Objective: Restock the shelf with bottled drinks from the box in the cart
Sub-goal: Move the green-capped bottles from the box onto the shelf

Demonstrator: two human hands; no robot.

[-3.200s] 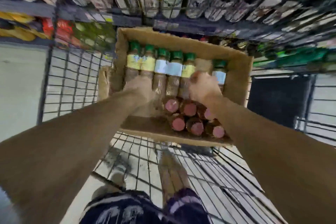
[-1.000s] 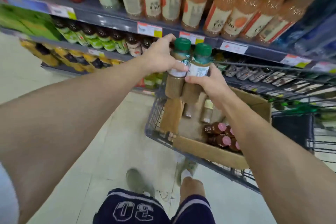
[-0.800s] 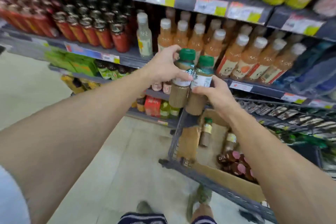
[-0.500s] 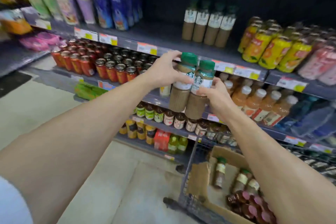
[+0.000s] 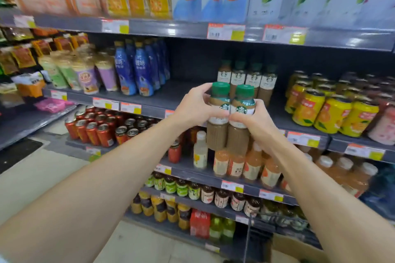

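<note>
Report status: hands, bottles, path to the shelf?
Left hand and right hand grip two green-capped bottles together, upright. Matching bottles stand at shelf back. Nothing blocking the space ahead.

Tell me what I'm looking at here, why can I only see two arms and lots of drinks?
The picture comes from a camera worn on a person's head, looking forward and down, so you see their arms but not their face. There is no machine, just two bare hands.

The left hand and the right hand are curled round two brown bottles with green caps, held upright side by side in front of a shop shelf.

Behind the hands, four matching bottles already stand on that shelf, with bare shelf space to their left. Blue bottles stand further left and yellow cans to the right. A corner of a cardboard box shows at the bottom.
</note>
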